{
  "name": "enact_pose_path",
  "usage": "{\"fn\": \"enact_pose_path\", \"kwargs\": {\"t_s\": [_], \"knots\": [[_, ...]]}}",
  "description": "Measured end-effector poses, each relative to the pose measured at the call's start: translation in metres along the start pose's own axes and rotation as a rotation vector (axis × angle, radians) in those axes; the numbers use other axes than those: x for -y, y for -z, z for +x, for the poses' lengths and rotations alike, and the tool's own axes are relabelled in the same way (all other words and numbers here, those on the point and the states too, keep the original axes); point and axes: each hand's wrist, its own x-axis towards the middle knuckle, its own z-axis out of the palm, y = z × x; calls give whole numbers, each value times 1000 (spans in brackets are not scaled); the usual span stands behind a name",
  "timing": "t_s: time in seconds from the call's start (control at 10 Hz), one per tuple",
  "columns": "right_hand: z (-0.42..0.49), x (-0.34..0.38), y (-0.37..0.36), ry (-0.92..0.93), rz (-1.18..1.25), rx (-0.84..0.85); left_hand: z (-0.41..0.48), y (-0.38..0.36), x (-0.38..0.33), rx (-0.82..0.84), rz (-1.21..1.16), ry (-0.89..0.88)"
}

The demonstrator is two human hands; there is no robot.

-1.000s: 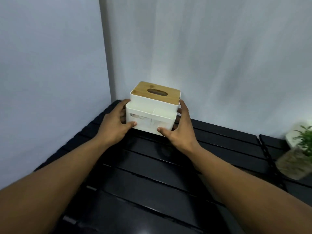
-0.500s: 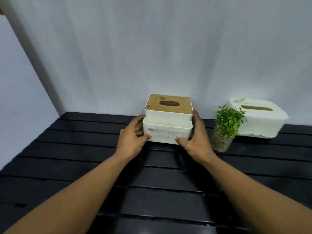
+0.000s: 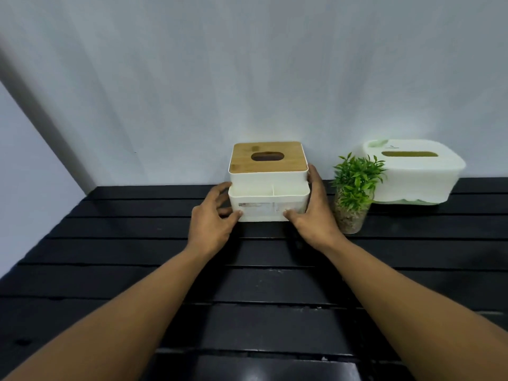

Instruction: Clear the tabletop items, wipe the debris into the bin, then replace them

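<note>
So the person's got both hands on a white tissue box (image 3: 268,185), the kind with a wooden lid (image 3: 268,157) with an oval slot in it, plus a lower open tray section at the front split by a divider. There's a pale sticker or label across the front face, too blurry to read. The left hand (image 3: 213,215) is clamped on the box's left side, thumb pressed against the front lower corner, fingers curled round the side. The right hand (image 3: 313,210) mirrors it on the right side, thumb on the front face and fingers running up along the side wall toward the lid. Both hands are closed around the box between them. It looks like the box is sitting on the black slatted table (image 3: 137,257), close to the back edge near the pale wall, though I can't tell for sure whether its base is fully down.

Just to the right of the right hand there's a little green plant (image 3: 354,185) in a clear glass pot with pebbly stuff inside, close to the hand but not quite touching. Behind and to the right of that sits a second tissue box (image 3: 417,177), white with rounded corners and a long slot on top, up against the wall.

Both forearms are bare and stretched out over the table.
</note>
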Motion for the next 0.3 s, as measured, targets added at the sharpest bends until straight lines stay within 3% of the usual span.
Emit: {"fn": "enact_pose_path", "kwargs": {"t_s": [0.3], "knots": [[-19,5,-7,-129,6,-40,-14,-2,-4,-3,-14,76]]}}
